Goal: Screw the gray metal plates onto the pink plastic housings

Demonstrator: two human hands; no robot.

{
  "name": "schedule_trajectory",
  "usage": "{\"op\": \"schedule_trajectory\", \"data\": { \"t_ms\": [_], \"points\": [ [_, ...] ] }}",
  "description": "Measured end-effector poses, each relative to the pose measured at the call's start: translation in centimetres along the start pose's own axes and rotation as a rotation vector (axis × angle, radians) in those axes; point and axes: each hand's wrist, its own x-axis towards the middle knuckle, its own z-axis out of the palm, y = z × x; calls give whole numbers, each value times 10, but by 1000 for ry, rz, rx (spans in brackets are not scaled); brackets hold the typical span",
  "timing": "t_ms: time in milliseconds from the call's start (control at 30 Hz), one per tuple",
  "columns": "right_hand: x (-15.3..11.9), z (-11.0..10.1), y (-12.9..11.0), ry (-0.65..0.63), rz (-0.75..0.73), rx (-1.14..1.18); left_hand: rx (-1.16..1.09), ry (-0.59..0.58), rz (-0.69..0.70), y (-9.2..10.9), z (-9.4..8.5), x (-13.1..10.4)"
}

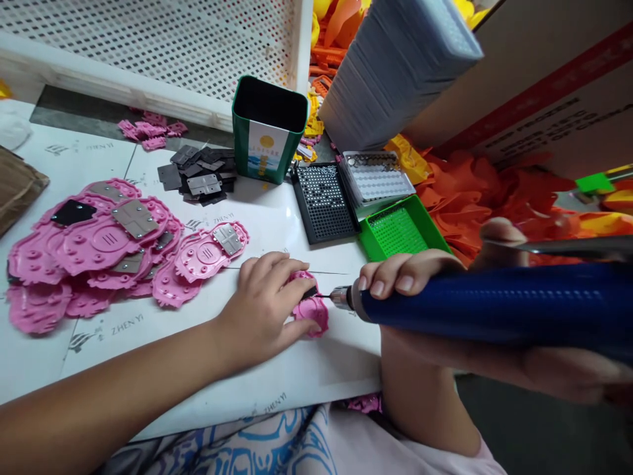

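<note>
In the head view, one pink piece (316,320) lies flat on the worktop (336,369) beneath the left grip (270,300), whose thumb and fingers pinch it from either side, while the right grip (413,270) is wrapped round one blue screwdriver (475,303), its tip at the piece's dark plate. Around them are one green tin (270,148), one black tray (326,231), one green tray (376,245) and two overlapping heaps, pink pieces (93,247) and metal plates (202,185), too jumbled to count.
</note>
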Motion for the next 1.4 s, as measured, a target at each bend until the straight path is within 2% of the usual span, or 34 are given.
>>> {"op": "schedule_trajectory", "data": {
  "t_ms": [100,300,567,733,1033,1200,1400],
  "points": [
    [1,-8,9,32,-108,-23,72,-27,73,-1,0,-5],
    [2,-13,14,6,-87,20,154,-112,101,-1,1,-7],
    [5,-16,13,-59,-74,43,176,-91,126,-2,3,-5],
    [3,-16,13,-50,-50,50,177,-100,137,-1,1,-4],
    [-6,-18,16,-166,-75,34,172,-86,131,-1,4,-2],
    [1,-14,18,-224,-25,63,133,-86,117,-3,8,-3],
    [9,-13,19,-284,-32,134,115,-185,144,-6,0,-1]
  ]
}}
